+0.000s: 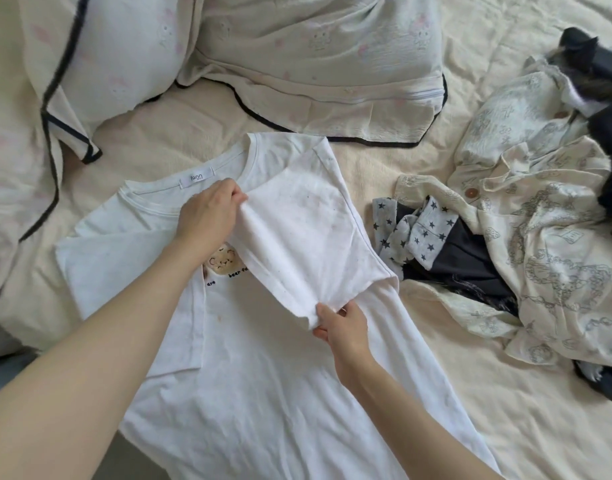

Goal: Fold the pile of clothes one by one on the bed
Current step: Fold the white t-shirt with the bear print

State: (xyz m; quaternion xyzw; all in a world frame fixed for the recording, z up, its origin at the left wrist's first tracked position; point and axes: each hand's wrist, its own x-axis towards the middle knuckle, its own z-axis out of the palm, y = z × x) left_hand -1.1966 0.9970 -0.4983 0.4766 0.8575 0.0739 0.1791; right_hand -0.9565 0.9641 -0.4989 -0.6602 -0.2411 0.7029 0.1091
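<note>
A white T-shirt (pixel 263 375) with a small bear print lies spread flat on the cream bed, neck pointing away from me. Its right sleeve (pixel 304 230) is folded inward across the chest. My left hand (pixel 209 216) pinches the upper edge of that sleeve near the collar. My right hand (pixel 342 327) pinches the sleeve's lower hem edge. The left sleeve lies flat at the left side. A pile of unfolded clothes (pixel 526 237) lies to the right: a cream printed shirt, a star-patterned grey piece (pixel 415 233) and dark garments.
Two pale pillows with black piping lie at the head of the bed, one at the left (pixel 100 53) and one at the top centre (pixel 325 64). Cream bedspread (pixel 453 393) shows between the shirt and the pile.
</note>
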